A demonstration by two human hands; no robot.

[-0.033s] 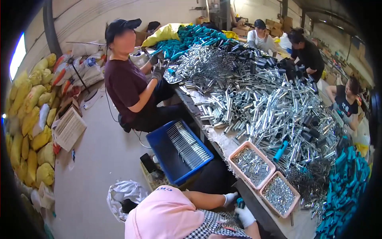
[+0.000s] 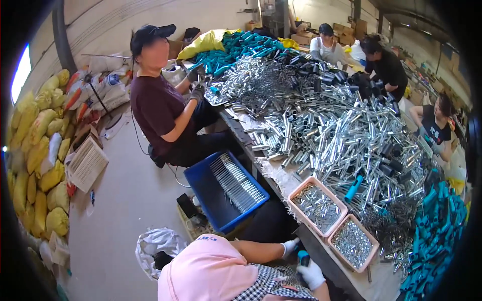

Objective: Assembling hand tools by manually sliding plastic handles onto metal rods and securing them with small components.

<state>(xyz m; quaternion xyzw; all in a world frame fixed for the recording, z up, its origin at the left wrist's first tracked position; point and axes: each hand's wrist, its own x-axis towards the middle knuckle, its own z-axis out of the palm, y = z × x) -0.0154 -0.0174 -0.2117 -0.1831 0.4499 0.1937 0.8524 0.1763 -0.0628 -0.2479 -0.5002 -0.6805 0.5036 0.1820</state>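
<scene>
My right hand (image 2: 312, 275), in a white glove, is closed around a teal tubular part (image 2: 303, 258) low in the view, beside the table edge. My left hand (image 2: 290, 248), also gloved in white, is just left of that part at the end of my bare forearm. Its fingers are mostly hidden, so I cannot tell whether they touch it. A black-and-white checked cloth (image 2: 276, 281) lies across my lap under the hands. Nearest on the table are a pink tray of small metal pins (image 2: 327, 235) and a pink tray of small shiny pieces (image 2: 374, 251).
A blue bin (image 2: 195, 186) holds a row of metal rods. Metal tubes (image 2: 346, 130), springs and teal parts (image 2: 437, 236) heap the table. A co-worker (image 2: 160, 105) in dark gloves sits at left; others stand or sit beyond. Yellow sacks (image 2: 37, 150) line the left wall.
My right hand has shifted slightly, and more of the teal part's end shows. The co-worker at left stays much the same.
</scene>
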